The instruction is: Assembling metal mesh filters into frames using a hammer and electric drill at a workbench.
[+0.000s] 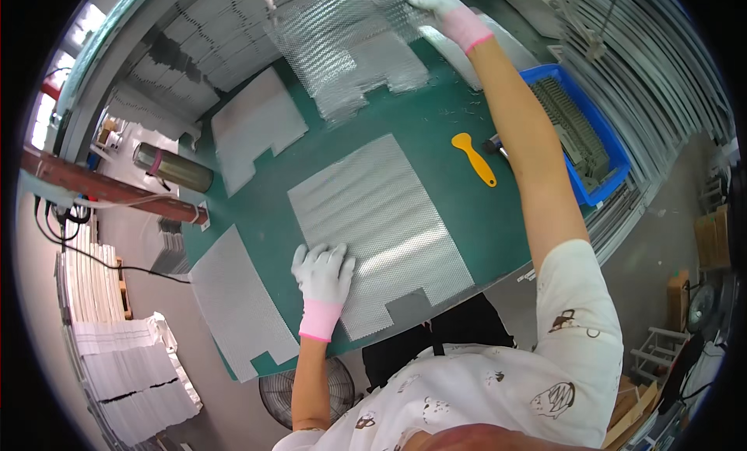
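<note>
The right arm hides part of the blue bin and most of the dark tool beside the yellow scraper. The top mesh stack runs off the picture's upper edge. The bin's grey parts are too small to identify. The left hand covers a mesh sheet's edge.

Bright, even daylight; glare on the mesh sheet; fisheye-bent, dark edges.

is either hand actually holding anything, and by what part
The right hand grips the top mesh sheet of the far stack at its right edge. The left hand only presses flat on the near mesh sheet.
</note>
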Action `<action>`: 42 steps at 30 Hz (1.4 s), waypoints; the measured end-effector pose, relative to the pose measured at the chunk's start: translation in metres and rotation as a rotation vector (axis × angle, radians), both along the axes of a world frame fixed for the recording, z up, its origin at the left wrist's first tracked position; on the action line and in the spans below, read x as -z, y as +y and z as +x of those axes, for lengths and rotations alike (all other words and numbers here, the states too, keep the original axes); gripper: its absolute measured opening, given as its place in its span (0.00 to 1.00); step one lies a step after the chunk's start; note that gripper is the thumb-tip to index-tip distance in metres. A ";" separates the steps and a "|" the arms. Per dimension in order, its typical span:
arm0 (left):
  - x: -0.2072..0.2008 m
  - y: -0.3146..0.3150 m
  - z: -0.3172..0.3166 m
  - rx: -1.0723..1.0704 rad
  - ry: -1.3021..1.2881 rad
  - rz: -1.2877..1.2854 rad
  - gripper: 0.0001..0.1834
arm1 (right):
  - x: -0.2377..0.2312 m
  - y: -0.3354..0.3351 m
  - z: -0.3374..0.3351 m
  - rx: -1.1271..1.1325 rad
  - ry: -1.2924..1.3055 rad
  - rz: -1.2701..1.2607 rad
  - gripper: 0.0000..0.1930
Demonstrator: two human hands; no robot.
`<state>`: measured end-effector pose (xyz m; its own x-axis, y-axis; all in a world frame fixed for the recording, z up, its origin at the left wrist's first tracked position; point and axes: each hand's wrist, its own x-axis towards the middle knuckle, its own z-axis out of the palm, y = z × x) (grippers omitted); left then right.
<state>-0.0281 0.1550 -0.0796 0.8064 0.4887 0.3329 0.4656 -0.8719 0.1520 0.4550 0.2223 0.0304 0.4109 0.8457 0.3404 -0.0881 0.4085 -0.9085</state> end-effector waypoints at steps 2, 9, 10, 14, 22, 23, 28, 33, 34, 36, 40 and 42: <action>0.003 0.003 -0.002 0.070 -0.123 -0.008 0.15 | 0.011 -0.015 -0.022 -0.018 -0.025 0.037 0.18; -0.056 0.001 -0.001 -0.171 -1.350 -0.950 0.23 | 0.027 -0.150 -0.163 -0.030 -0.020 -0.069 0.23; -0.061 -0.001 -0.001 -0.051 -1.317 -1.170 0.23 | 0.040 -0.168 -0.175 0.071 0.048 -0.145 0.22; -0.056 -0.013 -0.011 -0.397 -0.877 -1.111 0.26 | 0.053 -0.219 -0.233 0.169 -0.305 -0.547 0.23; -0.002 -0.049 -0.025 -0.501 -0.552 -0.884 0.36 | 0.107 -0.267 -0.260 0.196 -0.427 -0.947 0.25; -0.002 -0.049 -0.025 -0.503 -0.553 -0.883 0.36 | 0.109 -0.268 -0.260 0.195 -0.409 -0.943 0.25; 0.006 -0.037 -0.025 -0.496 -0.454 -0.817 0.37 | 0.116 -0.261 -0.262 0.223 -0.471 -0.945 0.25; 0.022 -0.027 -0.031 -0.466 -0.420 -0.757 0.35 | 0.124 -0.255 -0.264 0.252 -0.587 -0.946 0.28; 0.028 -0.025 -0.033 -0.494 -0.374 -0.721 0.34 | 0.125 -0.252 -0.271 0.297 -0.646 -0.952 0.24; 0.031 -0.027 -0.029 -0.509 -0.369 -0.735 0.33 | 0.123 -0.250 -0.273 0.308 -0.682 -1.004 0.25; 0.025 -0.031 -0.024 -0.519 -0.237 -0.588 0.35 | 0.118 -0.251 -0.273 0.314 -0.631 -1.062 0.25; 0.022 -0.030 -0.020 -0.518 -0.207 -0.564 0.35 | 0.115 -0.249 -0.272 0.325 -0.663 -1.077 0.26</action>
<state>-0.0484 0.1249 -0.1013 0.3790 0.9244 0.0421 0.7049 -0.3179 0.6341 0.1828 -0.0265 -0.0846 0.6631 0.7134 -0.2264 0.4645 -0.6295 -0.6229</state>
